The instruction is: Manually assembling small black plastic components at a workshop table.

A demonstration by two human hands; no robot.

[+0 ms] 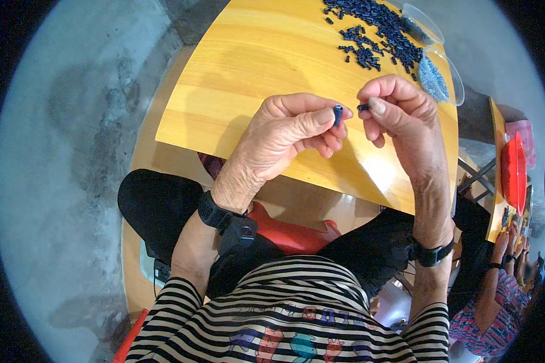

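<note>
Yellow wood, glossy and grained, makes up the table (254, 66) she sits at, set over a grey concrete floor (72, 151). Off at the right edge another person (496, 302) in a patterned top works at a neighbouring table that carries a red tray (513, 172). At the far side of the yellow top lies a loose heap of small dark pieces (375, 33), with two clear plastic tubs just beside it: the farther tub (421, 23) and the nearer tub (442, 75), which holds pale bluish bits. Above the table's near edge, the left hand (290, 136) is closed, thumb and forefinger pinching a small dark cylinder (338, 114) upright. The right hand (399, 109) is curled close beside it, fingertips nipping a tinier dark piece (363, 107). The two pieces sit near each other, not quite touching.
</note>
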